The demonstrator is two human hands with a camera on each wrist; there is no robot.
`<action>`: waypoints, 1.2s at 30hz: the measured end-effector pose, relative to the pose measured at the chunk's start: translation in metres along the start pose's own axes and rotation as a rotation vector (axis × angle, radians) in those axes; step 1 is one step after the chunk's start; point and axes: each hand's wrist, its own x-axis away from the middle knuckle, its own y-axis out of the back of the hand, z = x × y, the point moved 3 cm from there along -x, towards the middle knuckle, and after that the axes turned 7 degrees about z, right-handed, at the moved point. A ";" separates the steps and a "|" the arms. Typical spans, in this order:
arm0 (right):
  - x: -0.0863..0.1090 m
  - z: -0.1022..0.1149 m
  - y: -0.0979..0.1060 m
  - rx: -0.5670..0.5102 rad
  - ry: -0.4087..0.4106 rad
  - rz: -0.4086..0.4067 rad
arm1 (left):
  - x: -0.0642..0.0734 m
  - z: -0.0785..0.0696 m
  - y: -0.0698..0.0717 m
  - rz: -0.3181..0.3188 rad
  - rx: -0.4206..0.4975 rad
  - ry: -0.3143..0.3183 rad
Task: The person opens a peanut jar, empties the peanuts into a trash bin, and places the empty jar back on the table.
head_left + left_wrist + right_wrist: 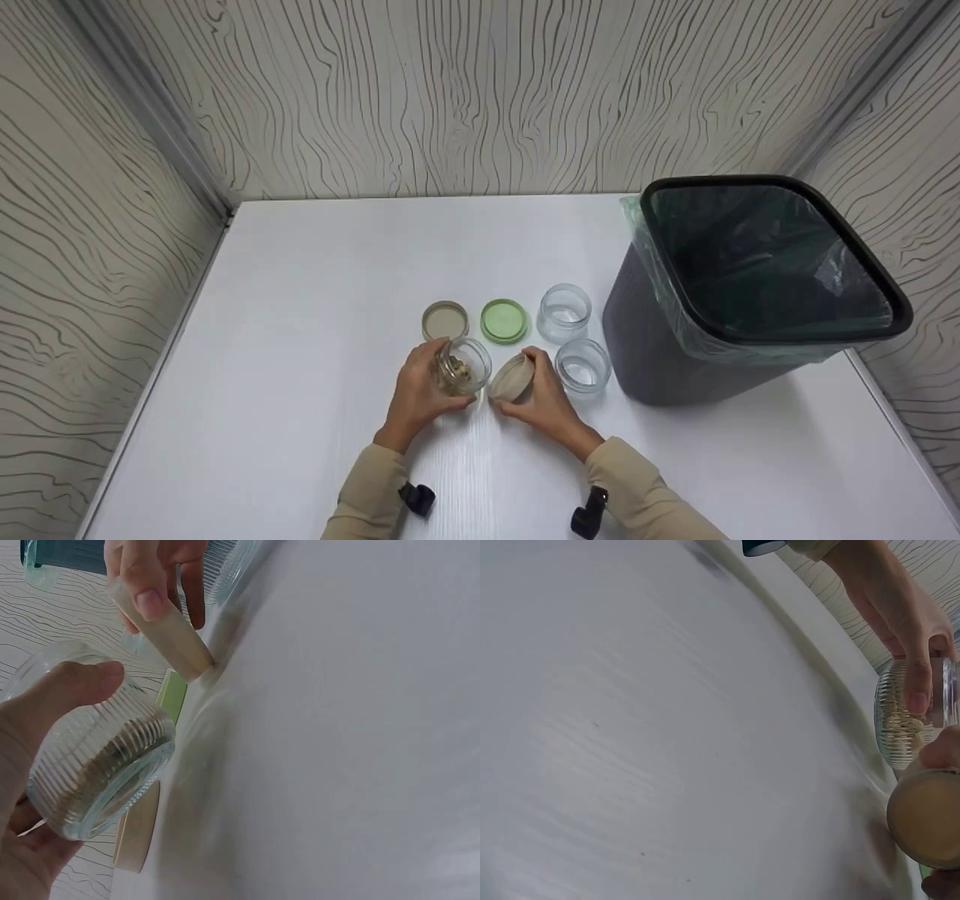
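My left hand point(418, 390) grips a ribbed glass jar point(97, 757) that is tilted, with its open mouth turned toward the right. Small tan pieces point(459, 367) lie inside the jar against its lower part. In my right hand point(547, 405) a beige round lid point(513, 379) is pinched by its rim and stands on a slant just right of the jar. The right wrist view shows the lid's flat face point(930, 817) close beside the jar. Beyond the hands, a tan lid point(445, 321) and a green lid point(504, 321) lie on the white table point(300, 300).
Two clear glass jars without lids, a far one point(564, 313) and a near one point(583, 366), stand right of the lids. A large grey bin point(637, 330) with a green liner bag stands at the right. Patterned panels point(450, 97) wall the table at the back and sides.
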 end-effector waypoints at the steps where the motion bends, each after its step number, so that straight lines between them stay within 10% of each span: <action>1: 0.000 0.000 0.000 0.001 0.001 -0.004 | 0.000 0.000 0.000 -0.002 0.001 0.001; 36: -0.008 -0.004 -0.011 0.188 -0.017 -0.020 | 0.000 -0.003 0.003 -0.006 0.003 -0.017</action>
